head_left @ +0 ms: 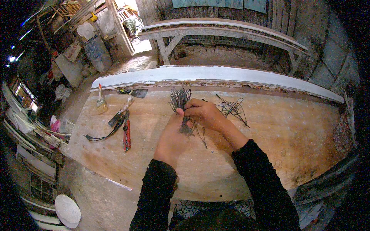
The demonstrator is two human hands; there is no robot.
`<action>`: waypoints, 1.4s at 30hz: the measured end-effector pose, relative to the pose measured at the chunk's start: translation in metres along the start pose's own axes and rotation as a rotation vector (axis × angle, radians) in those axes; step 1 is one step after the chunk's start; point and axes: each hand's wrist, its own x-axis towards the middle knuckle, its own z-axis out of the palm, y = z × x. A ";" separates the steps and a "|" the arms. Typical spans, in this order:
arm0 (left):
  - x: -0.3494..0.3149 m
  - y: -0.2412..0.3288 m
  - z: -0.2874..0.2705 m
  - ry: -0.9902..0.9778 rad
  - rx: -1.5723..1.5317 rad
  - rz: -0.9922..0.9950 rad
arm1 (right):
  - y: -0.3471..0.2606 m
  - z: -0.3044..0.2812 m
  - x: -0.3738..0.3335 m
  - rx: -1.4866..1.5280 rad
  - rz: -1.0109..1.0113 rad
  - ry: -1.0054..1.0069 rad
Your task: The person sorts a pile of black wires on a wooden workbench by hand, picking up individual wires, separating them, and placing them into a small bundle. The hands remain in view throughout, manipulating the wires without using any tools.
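Observation:
Above the middle of the wooden tabletop (266, 146), my left hand (173, 134) is closed around a bundle of thin dark wire or cord (179, 98). Loops of the bundle fan out at the top, and frayed ends hang below my fingers. My right hand (206, 113) pinches the same bundle from the right, its fingertips against my left thumb. Part of the bundle is hidden by both hands. More loose dark strands (234, 107) lie tangled on the board just beyond my right hand.
Red-handled pliers (126, 133), a scraper with a pale handle (121, 111), a black strap (104, 137), a wide-bladed putty knife (135, 92) and a small clear bottle (101, 104) lie at left. A long white-topped beam (216, 74) borders the far edge; a bench (227, 35) stands beyond.

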 end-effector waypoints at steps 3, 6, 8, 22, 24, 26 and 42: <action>-0.001 0.000 0.006 -0.099 0.107 0.031 | 0.009 -0.005 -0.001 -0.634 -0.530 0.033; 0.008 0.000 -0.008 -0.176 0.146 0.021 | 0.002 -0.007 0.004 -0.703 -0.648 0.082; 0.011 0.001 -0.008 -0.237 0.251 0.025 | 0.001 -0.009 0.002 -0.649 -0.558 0.172; 0.024 0.006 -0.018 -0.015 -0.024 0.036 | 0.048 -0.010 -0.006 -0.894 0.094 -0.015; 0.027 0.005 -0.021 -0.032 -0.030 0.031 | 0.052 -0.011 -0.007 -0.867 0.076 0.029; 0.032 0.006 -0.027 -0.034 -0.061 0.005 | 0.049 -0.009 -0.007 -0.856 0.029 0.044; 0.008 -0.008 -0.006 -0.075 0.640 0.106 | 0.000 -0.027 0.004 -0.350 -0.149 0.358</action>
